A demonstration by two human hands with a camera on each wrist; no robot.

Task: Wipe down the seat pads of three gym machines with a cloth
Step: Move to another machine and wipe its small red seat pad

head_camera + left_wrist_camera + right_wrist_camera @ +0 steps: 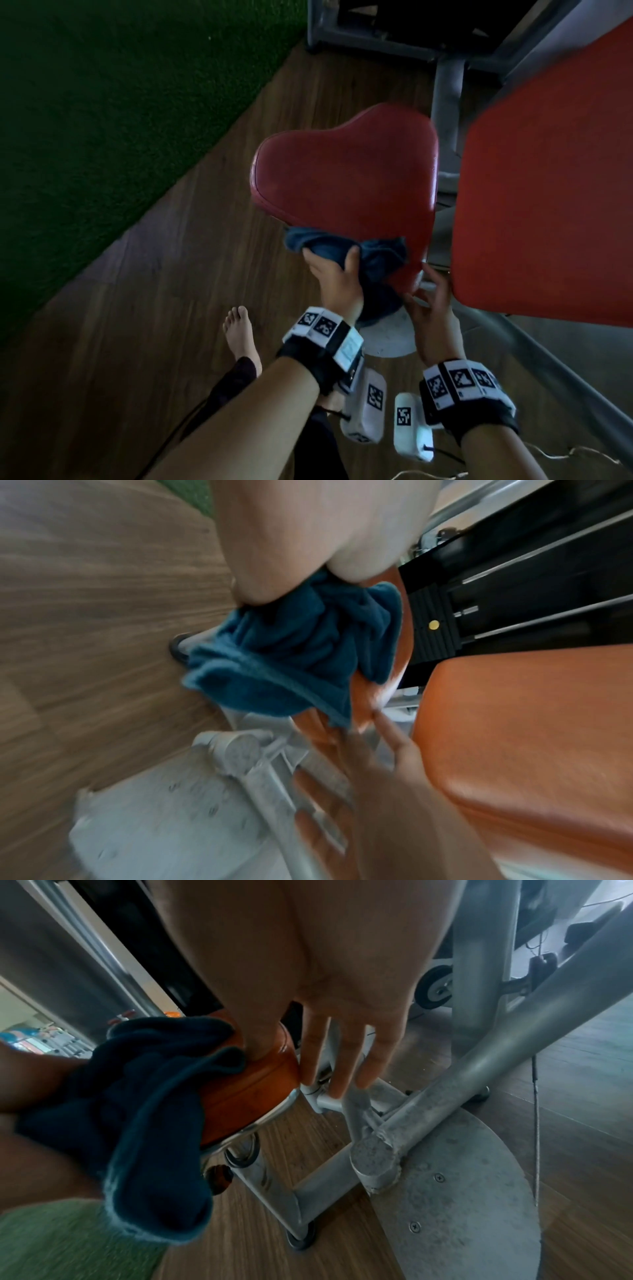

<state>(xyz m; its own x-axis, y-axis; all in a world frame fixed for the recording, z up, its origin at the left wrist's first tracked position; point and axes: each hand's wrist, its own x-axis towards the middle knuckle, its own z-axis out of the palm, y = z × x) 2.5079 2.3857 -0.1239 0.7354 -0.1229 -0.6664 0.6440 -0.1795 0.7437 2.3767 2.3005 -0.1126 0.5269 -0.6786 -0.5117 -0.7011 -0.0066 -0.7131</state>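
Observation:
A red seat pad (346,178) stands on a grey machine frame. A bunched dark blue cloth (342,248) lies against the seat's near edge, gripped by my left hand (330,263), thumb over the top of it. In the left wrist view the cloth (291,647) hangs below my left hand (284,582) against the seat's side (369,704). My right hand (424,291) is at the seat's near right corner. In the right wrist view, that right hand (329,1056) has its thumb on the seat (250,1085) and straight fingers (342,1069) pointing down past the rim.
A large red back pad (548,188) rises close on the right. Grey frame tubes (445,1096) and a round base plate (462,1191) lie under the seat. Wood floor (171,291) and green turf (102,102) spread left. My bare foot (239,332) stands near the base.

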